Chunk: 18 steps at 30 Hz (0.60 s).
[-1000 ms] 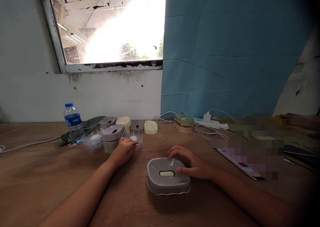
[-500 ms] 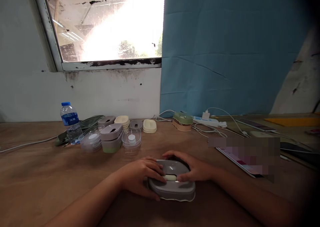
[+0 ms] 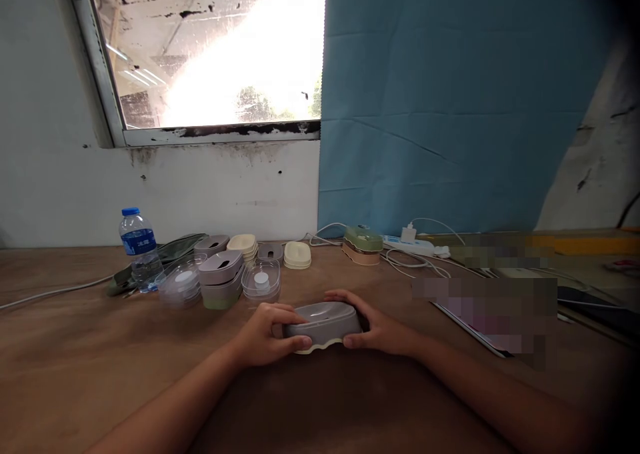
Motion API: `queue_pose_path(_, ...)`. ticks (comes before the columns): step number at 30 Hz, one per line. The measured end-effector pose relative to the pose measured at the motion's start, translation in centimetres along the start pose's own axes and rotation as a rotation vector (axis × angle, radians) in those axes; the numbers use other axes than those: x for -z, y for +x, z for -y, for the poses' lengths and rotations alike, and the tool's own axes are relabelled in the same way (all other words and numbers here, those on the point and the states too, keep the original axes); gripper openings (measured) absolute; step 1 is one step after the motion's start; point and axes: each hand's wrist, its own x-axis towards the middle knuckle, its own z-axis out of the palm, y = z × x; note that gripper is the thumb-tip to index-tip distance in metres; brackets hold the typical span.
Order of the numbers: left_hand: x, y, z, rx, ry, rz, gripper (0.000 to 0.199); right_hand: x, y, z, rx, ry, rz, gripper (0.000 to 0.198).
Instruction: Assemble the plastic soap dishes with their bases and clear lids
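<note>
Between my two hands is a grey, rounded oblong plastic lid (image 3: 327,327), tilted so that its near side wall shows. A wavy cream edge (image 3: 323,347) runs along its bottom. My left hand (image 3: 267,334) grips the left end, its thumb on the near wall and its fingers over the top. The right end is held by my right hand (image 3: 375,327), thumb low on the near corner and fingers round the far side. The lid's underside is hidden.
Grey boxes (image 3: 223,284), clear plastic trays (image 3: 261,282) and cream lids (image 3: 297,254) stand along the back. A water bottle (image 3: 141,254) is farther left. A green-topped box (image 3: 363,244), a white power strip (image 3: 410,244) and cables lie behind, with a partly blurred tablet (image 3: 470,327) at right.
The lid has moved away from me and tipped, so its near wall now faces me. My hands have shifted from its top to its two ends.
</note>
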Motion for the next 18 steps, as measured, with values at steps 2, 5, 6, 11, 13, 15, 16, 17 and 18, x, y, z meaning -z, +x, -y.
queue_pose_path(2, 0.0, 0.1, 0.0, 0.016, -0.023, -0.005, 0.031, 0.0, 0.0, 0.1, -0.005, 0.006, 0.015, 0.077)
queue_pose_path(5, 0.2, 0.2, -0.1, 0.061, -0.041, -0.046, 0.03, -0.1, -0.1, 0.2, -0.001, -0.019, 0.04, 0.092)
queue_pose_path(6, 0.2, 0.2, 0.0, 0.077, -0.054, -0.056, 0.03, -0.1, -0.2, 0.3, 0.001, -0.035, 0.046, 0.098)
queue_pose_path(11, 0.2, 0.1, 0.7, 0.14, -0.144, -0.11, 0.032, -0.5, -0.3, 0.3, 0.016, -0.045, 0.074, 0.118)
queue_pose_path(13, 0.1, 0.1, 1.2, 0.191, -0.181, -0.16, 0.035, -0.5, -0.3, 0.0, 0.036, -0.042, 0.066, 0.124)
queue_pose_path(15, 0.1, 0.0, 1.6, 0.235, -0.212, -0.206, 0.037, -0.5, -0.2, -0.5, 0.069, -0.034, 0.052, 0.127)
queue_pose_path(16, 0.1, 0.0, 1.7, 0.24, -0.208, -0.224, 0.038, -0.5, -0.1, -0.7, 0.087, -0.025, 0.043, 0.127)
queue_pose_path(17, 0.1, -0.1, 1.8, 0.227, -0.183, -0.235, 0.037, -0.4, -0.1, -0.9, 0.102, -0.014, 0.029, 0.126)
queue_pose_path(18, 0.1, -0.2, 1.7, 0.201, -0.136, -0.238, 0.036, -0.4, 0.0, -1.0, 0.113, -0.01, 0.006, 0.122)
